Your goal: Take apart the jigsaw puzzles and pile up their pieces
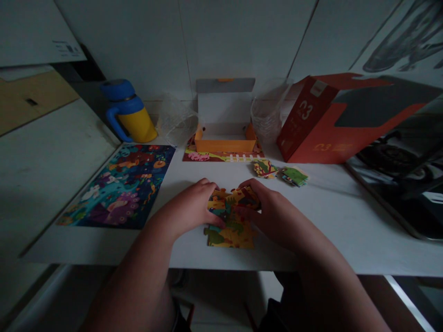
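Only a small puzzle patch [231, 228] is joined on the counter [346, 216]. The left hand [188, 208] presses it, unclenched; the right hand [274, 213] touches its far edge, grip unclear. Loose pieces [281, 173] lie beyond it.

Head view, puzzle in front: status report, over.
Left hand and right hand both on the small puzzle, fingertips at its upper pieces; grip unclear. Puzzle part-built, flat on the table. Loose pieces beyond, apart from the hands.

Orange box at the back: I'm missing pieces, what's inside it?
The orange box stands open, lid up; only its pale inner back wall shows. Its front wall hides the floor, so any pieces there are unseen.
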A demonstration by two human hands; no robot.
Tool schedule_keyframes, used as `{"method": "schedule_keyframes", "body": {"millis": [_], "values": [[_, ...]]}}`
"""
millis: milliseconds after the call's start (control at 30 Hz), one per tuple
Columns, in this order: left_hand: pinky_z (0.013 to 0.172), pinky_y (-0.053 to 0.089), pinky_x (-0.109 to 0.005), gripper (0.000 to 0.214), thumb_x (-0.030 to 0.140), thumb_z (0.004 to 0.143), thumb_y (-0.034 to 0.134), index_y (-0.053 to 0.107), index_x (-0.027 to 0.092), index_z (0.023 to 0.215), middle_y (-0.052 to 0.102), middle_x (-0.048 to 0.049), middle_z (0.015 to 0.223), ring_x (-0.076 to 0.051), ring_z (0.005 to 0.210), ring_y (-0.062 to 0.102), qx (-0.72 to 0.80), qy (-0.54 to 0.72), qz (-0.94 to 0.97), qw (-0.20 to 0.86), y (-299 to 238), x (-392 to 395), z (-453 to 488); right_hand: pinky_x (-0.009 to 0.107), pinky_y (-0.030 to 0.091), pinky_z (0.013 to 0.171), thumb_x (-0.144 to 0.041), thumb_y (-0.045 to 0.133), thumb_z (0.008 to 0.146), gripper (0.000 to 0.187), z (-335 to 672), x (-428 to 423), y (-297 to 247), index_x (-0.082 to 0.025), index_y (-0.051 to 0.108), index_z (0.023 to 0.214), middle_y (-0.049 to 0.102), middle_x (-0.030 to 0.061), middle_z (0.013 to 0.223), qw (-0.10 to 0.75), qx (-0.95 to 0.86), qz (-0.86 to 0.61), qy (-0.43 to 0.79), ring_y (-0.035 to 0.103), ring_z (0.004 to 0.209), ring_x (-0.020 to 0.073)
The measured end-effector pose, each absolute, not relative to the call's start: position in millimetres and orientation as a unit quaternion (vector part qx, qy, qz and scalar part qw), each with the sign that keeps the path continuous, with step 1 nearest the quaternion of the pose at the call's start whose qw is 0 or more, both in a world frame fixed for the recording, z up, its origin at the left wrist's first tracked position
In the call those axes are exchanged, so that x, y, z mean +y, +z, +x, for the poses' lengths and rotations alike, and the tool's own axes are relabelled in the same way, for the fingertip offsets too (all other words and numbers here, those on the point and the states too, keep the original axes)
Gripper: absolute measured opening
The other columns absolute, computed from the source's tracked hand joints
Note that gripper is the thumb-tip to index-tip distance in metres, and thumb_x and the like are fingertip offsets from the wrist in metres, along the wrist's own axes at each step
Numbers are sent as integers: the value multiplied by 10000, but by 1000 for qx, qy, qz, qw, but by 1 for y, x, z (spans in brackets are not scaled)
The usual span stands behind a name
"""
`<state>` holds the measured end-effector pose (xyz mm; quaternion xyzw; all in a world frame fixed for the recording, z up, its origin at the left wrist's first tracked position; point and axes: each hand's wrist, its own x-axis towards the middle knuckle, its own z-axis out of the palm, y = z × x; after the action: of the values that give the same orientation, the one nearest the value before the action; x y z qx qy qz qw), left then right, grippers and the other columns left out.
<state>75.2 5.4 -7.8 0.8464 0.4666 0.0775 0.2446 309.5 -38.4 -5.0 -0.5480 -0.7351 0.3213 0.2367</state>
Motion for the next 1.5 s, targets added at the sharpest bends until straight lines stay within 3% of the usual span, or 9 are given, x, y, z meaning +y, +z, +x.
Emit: {"method": "schedule_keyframes", "body": {"millis": [167, 333, 567, 800, 1033, 1200, 1367, 1500], "values": [[928, 498, -374, 553, 471, 647, 948, 643, 180, 1005, 635, -92, 1144, -303, 1095, 631, 494, 54, 838, 225, -9, 6, 77, 310, 500, 749, -192, 683, 916, 240, 309, -39, -7, -252, 599, 1132, 762, 39, 1039, 249, -750, -527, 313, 697, 874, 193], [958, 501, -379, 555, 451, 700, 916, 637, 157, 1077, 615, -116, 1185, -300, 1101, 632, 529, 52, 825, 191, -5, 0, 82, 315, 510, 766, -173, 698, 908, 264, 307, -39, -8, -255, 600, 1139, 766, 34, 1056, 257, -751, -524, 308, 699, 884, 190], [932, 503, -386, 504, 451, 705, 910, 637, 143, 995, 625, -134, 1156, -318, 1082, 641, 549, 2, 819, 166, 2, -1, 88, 331, 524, 821, -153, 688, 914, 299, 306, -40, -8, -264, 591, 1174, 762, 41, 1118, 262, -749, -516, 322, 712, 960, 202], [801, 495, -342, 657, 435, 617, 949, 560, 211, 1096, 688, -66, 1085, -284, 991, 663, 548, 50, 792, 265, 3, 2, 80, 332, 514, 788, -179, 694, 900, 293, 308, -39, -7, -261, 587, 1160, 761, 42, 1093, 249, -735, -537, 330, 703, 924, 208], [821, 486, -304, 392, 426, 800, 819, 664, 252, 1116, 748, -13, 1084, -235, 982, 687, 487, 126, 791, 348, 2, 5, 71, 317, 488, 708, -240, 711, 897, 310, 311, -39, -8, -251, 592, 1183, 754, 45, 1036, 227, -709, -568, 351, 676, 847, 203], [781, 507, -305, 295, 465, 872, 734, 719, 223, 1039, 772, -25, 1014, -230, 925, 704, 480, 136, 763, 411, 12, 4, 72, 300, 505, 686, -274, 700, 912, 266, 317, -37, -8, -249, 588, 1152, 742, 25, 994, 250, -692, -546, 400, 666, 816, 192], [780, 561, -329, 387, 454, 829, 782, 698, 194, 1104, 779, -62, 1096, -240, 954, 722, 483, 187, 674, 527, 20, 1, 74, 307, 539, 726, -366, 703, 944, 253, 324, -36, -3, -239, 586, 1128, 741, 39, 992, 281, -680, -521, 433, 670, 859, 205], [871, 589, -372, 447, 411, 811, 816, 681, 205, 1184, 774, -74, 1172, -253, 1031, 734, 464, 233, 612, 597, 16, 1, 71, 320, 564, 801, -422, 687, 965, 266, 327, -38, 1, -238, 601, 1137, 741, 57, 1060, 313, -654, -491, 482, 680, 938, 212]]}}
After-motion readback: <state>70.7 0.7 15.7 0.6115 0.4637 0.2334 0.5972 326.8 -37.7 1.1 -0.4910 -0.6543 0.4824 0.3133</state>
